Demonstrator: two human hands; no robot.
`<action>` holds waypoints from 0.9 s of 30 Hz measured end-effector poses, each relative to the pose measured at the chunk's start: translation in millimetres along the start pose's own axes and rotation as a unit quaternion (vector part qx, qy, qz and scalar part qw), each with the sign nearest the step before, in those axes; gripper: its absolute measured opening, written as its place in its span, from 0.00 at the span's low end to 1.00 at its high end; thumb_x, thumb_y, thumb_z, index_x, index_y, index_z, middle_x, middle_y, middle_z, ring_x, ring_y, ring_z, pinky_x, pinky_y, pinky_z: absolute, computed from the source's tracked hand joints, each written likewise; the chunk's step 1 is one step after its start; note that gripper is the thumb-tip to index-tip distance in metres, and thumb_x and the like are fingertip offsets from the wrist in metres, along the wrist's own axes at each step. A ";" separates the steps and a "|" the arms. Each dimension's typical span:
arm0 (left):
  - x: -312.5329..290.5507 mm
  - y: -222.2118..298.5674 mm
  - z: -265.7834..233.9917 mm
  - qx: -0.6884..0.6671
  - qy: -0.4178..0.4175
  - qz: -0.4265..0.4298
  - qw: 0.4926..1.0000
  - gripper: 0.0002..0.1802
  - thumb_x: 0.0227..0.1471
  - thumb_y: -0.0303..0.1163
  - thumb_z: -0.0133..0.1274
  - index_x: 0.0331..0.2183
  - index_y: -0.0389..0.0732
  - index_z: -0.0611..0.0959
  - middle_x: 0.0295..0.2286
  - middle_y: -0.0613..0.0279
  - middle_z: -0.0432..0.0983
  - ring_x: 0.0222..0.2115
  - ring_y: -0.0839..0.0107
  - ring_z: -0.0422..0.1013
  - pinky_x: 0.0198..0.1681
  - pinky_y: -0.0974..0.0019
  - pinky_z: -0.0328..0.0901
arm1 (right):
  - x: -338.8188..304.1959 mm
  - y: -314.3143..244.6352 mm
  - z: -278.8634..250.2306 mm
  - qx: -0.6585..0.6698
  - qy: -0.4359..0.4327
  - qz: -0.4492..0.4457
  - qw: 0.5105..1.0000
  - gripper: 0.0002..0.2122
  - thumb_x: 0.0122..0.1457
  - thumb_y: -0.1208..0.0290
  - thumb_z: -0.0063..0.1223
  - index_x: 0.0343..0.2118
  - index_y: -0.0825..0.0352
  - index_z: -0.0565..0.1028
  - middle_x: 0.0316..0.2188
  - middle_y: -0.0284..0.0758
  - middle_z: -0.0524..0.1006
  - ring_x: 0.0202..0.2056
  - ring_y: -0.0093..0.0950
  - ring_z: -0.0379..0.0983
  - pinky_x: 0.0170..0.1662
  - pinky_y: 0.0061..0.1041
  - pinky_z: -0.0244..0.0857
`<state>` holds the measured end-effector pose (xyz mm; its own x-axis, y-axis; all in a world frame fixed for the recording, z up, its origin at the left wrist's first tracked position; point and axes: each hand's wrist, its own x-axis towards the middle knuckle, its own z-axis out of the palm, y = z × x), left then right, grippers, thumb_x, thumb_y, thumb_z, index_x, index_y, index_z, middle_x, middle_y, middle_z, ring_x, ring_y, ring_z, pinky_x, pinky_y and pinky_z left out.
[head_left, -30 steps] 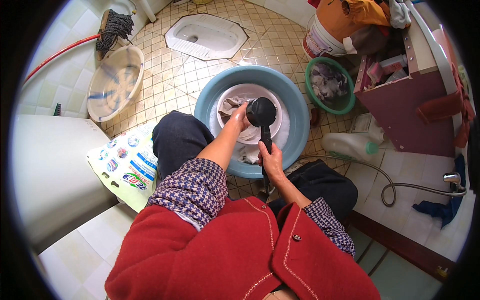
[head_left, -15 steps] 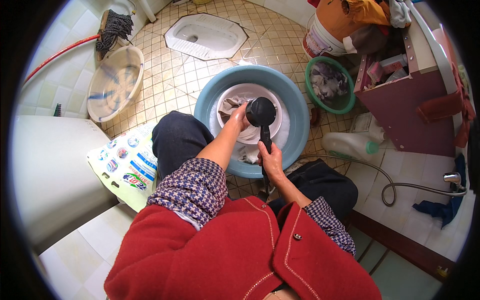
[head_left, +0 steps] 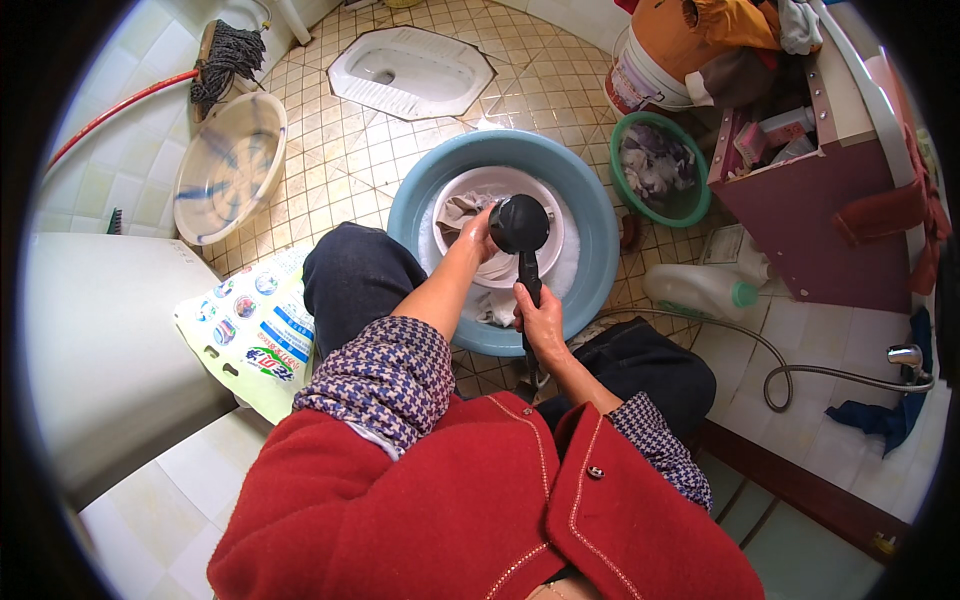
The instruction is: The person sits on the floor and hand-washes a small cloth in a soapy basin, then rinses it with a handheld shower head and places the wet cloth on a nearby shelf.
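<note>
My right hand (head_left: pixel 540 322) is wrapped round the handle of a black shower head (head_left: pixel 520 223), held over the washing containers. Under it, a small pale pink basin (head_left: pixel 508 178) sits inside a large blue tub (head_left: pixel 410 195) with whitish, sudsy water. My left hand (head_left: pixel 477 240) reaches into the small basin, beside a wet beige-grey cloth (head_left: pixel 457 210). The shower head covers its fingers, so I cannot tell whether they grip anything. A white cloth (head_left: pixel 497 308) lies in the tub's near part, outside the small basin.
A green basin of wet laundry (head_left: pixel 655 170) stands at right, near a white jug with a green cap (head_left: pixel 700 289). The shower hose (head_left: pixel 780 388) curves along the right. A squat toilet (head_left: pixel 410 72) lies beyond, a beige basin (head_left: pixel 232 168) and detergent bag (head_left: pixel 250 325) at left.
The shower head has shifted very slightly left. Both hands otherwise keep nearly the same place.
</note>
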<state>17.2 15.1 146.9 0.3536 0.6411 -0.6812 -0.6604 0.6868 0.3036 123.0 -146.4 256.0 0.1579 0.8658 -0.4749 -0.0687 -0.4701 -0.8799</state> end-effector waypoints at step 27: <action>7.3 -3.3 -7.6 0.006 0.003 -0.015 1.000 0.14 0.51 0.41 0.49 0.32 0.40 0.79 0.28 0.61 0.77 0.25 0.69 0.75 0.26 0.64 0.73 | -2.3 -2.2 2.1 -0.012 -0.005 0.005 1.000 0.14 0.54 0.60 0.52 0.27 0.67 0.68 0.13 0.27 0.66 0.12 0.16 0.61 0.14 0.18 0.54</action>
<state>16.9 14.9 135.8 0.3692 0.6184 -0.6938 -0.6418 0.7096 0.2910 120.7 -147.0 259.0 0.1475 0.8629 -0.4834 -0.0468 -0.4821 -0.8749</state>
